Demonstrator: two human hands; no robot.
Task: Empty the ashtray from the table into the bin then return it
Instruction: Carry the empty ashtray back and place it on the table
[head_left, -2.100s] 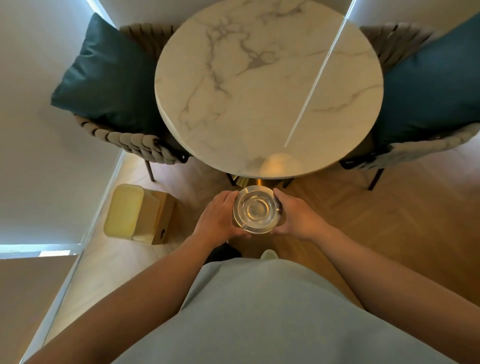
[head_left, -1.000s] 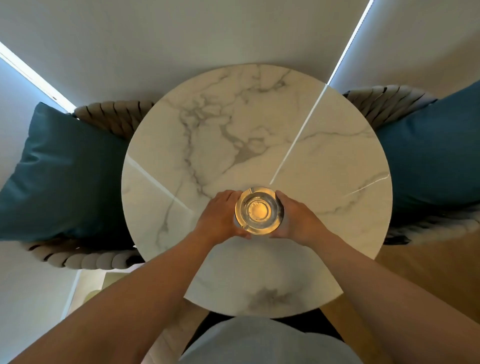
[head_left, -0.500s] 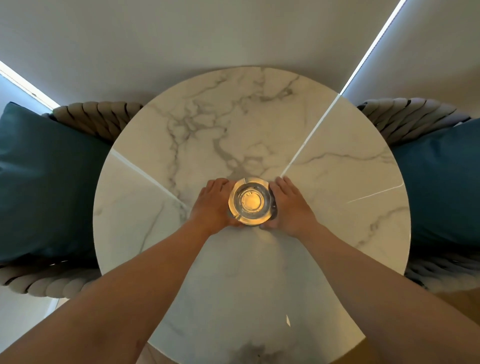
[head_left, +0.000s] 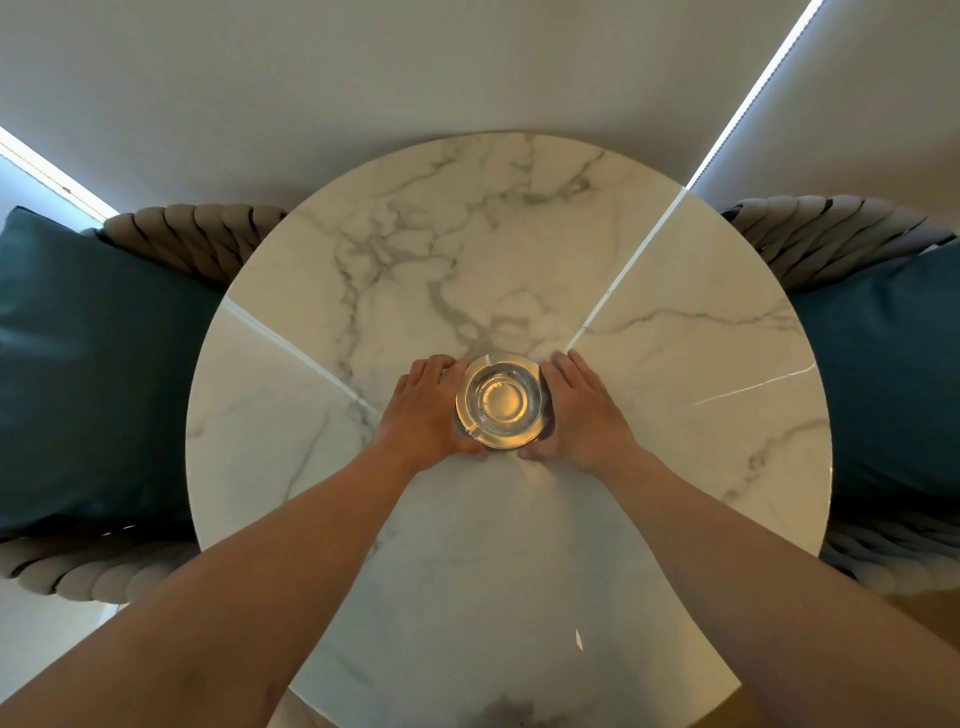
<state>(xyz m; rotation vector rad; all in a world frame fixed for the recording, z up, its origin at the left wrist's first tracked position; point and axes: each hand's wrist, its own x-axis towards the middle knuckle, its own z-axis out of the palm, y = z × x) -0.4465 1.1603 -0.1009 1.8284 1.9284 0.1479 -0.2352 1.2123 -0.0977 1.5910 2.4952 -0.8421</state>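
Observation:
A round clear glass ashtray (head_left: 501, 400) with nothing visible inside it sits near the middle of the round white marble table (head_left: 649, 395). My left hand (head_left: 423, 413) cups its left side and my right hand (head_left: 584, 413) cups its right side, thumbs at the near rim. Both hands rest low on the tabletop around the ashtray. The bin is out of view.
Two woven rope chairs flank the table, each with a teal cushion: one at the left (head_left: 88, 374), one at the right (head_left: 893, 379). A pale wall (head_left: 415, 67) stands right behind the table. Bright light strips run along the wall at left and right.
I carried the ashtray from above the floor near the bin to over the table, then lowered it toward the table's middle. Both hands stayed on it throughout.

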